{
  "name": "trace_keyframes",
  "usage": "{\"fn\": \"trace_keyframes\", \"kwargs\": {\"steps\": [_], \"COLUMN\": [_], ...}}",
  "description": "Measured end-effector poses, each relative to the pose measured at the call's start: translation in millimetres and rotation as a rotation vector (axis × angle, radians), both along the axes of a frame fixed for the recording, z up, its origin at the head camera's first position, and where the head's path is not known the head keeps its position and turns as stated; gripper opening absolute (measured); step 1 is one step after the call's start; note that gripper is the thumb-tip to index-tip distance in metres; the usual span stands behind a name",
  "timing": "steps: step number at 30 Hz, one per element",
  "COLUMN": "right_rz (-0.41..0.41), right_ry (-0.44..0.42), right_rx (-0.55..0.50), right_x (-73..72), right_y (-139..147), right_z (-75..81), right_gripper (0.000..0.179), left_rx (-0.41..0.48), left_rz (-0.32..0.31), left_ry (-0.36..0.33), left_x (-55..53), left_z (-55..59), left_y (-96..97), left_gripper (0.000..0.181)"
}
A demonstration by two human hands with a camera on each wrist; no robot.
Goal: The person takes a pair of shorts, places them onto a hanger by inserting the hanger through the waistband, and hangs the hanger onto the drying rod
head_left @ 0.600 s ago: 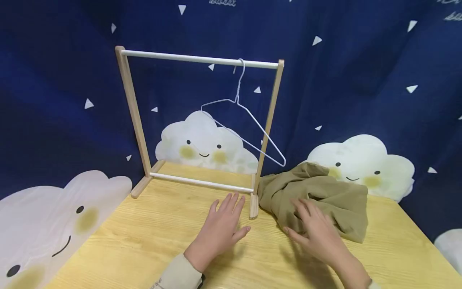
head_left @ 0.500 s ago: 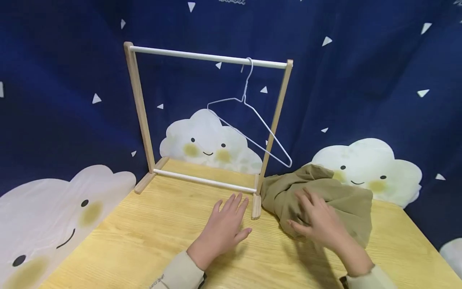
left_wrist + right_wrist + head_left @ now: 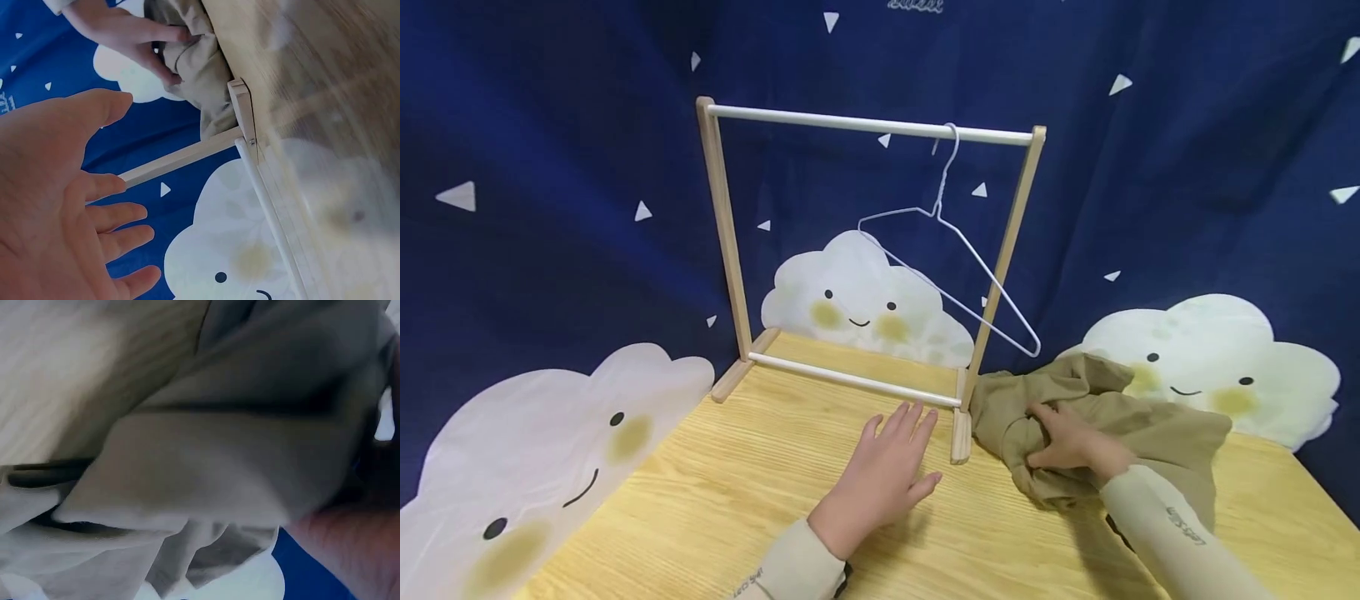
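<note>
Right hand, shifted onto the cloth since earlier: khaki cloth, lying beside rack, is being pinched, seemingly for purchase, though close-up is blurred. Left hand: is being held outstretched, nothing grasped.

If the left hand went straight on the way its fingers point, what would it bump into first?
Probably the lower bar, near its right end. The left hand might pass above it, though; its height is hard to judge.
</note>
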State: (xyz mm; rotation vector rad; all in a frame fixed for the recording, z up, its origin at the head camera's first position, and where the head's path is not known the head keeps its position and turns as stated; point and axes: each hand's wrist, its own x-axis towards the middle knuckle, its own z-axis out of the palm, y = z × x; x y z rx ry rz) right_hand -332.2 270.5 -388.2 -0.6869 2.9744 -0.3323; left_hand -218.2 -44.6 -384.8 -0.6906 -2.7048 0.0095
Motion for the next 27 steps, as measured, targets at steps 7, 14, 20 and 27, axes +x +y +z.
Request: {"fn": "trace_keyframes", "kwargs": {"steps": [7,14,20,27], "right_rz": [0.038,0.092,0.109,0.156], "right_ry": [0.235,0.398,0.539,0.618], "right_rx": [0.022,-0.051,-0.110,-0.084], "right_x": [-4.1,28.4,86.4,151.8], "right_y": [-4.2,3.3,-5.5,-45.9], "right_z": [-6.2,11.1,27.2,27.3], "right_gripper": [0.032,0.032,0.043,0.050], "left_rx": [0.007,0.079,0.130,0.206], "left_rz": [0.003,-0.010,-0.038,-0.011], "left_ry": [-0.024,-0.042,-0.047,-0.087], "left_x": [3.8,3.5,1.6,-4.6], "left_z": [3.7,7.2,12.9,25.2], "left_y": [0.3,-5.3,-14.9,-24.5], "left_gripper": [0.075,0.073,0.072,0.069]}}
